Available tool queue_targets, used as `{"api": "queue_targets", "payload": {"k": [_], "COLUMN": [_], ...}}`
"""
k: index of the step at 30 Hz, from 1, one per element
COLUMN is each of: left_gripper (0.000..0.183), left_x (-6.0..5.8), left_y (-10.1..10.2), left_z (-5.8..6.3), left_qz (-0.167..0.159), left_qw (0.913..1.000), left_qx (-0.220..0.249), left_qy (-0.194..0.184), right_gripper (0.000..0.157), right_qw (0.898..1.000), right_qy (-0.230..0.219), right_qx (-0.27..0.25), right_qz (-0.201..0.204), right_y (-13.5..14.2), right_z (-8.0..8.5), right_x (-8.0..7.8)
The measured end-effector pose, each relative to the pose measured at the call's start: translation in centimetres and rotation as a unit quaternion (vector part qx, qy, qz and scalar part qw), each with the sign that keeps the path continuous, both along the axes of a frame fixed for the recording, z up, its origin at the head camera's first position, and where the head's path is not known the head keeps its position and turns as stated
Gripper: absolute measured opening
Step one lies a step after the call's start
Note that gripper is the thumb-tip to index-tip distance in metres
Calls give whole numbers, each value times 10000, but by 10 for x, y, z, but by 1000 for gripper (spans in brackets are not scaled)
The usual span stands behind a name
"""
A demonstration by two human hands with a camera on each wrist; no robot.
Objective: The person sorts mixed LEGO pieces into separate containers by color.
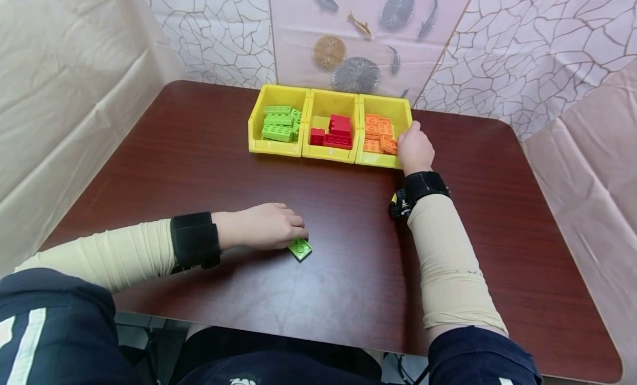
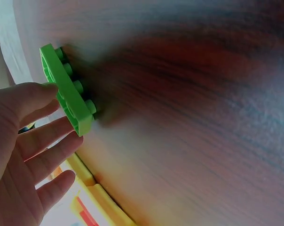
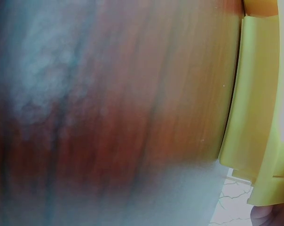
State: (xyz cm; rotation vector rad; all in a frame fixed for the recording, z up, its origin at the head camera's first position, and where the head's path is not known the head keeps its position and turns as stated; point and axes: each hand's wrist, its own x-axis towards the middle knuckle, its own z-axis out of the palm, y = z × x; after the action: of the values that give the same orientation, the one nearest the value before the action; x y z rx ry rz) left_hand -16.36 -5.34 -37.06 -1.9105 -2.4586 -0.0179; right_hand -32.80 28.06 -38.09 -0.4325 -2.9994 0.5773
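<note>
My left hand is low over the near middle of the table, pinching a green toy building brick. In the left wrist view the thumb and a finger hold this brick by its edge, studs facing away from the palm. At the far right, my right hand grips the right wall of the yellow bin of orange bricks. A fingertip shows outside that bin's wall in the right wrist view; most of the hand is out of that view.
Two more yellow bins adjoin it on the left. The middle bin has several red bricks, and the left bin several green bricks. They stand near the back of the brown table, before a patterned cloth.
</note>
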Motion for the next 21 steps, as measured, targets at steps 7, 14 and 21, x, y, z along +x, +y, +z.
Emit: {"api": "queue_targets", "payload": {"k": [7, 14, 21], "left_gripper": [22, 28, 28], "left_x": [3, 7, 7], "left_y": [1, 3, 2], "left_z": [-2, 0, -2], "left_qz": [-139, -246, -203], "left_qw": [9999, 9992, 9992], "left_qx": [-71, -287, -337], "left_qy": [-43, -143, -97], "right_gripper": [47, 48, 46], "right_qw": [10000, 10000, 10000], "right_qy": [11, -1, 71], "right_qx": [8, 7, 10], "right_qz": [7, 8, 49], "right_y": [1, 1, -1], "right_z": [0, 2, 1], "right_x": [1, 0, 1]}}
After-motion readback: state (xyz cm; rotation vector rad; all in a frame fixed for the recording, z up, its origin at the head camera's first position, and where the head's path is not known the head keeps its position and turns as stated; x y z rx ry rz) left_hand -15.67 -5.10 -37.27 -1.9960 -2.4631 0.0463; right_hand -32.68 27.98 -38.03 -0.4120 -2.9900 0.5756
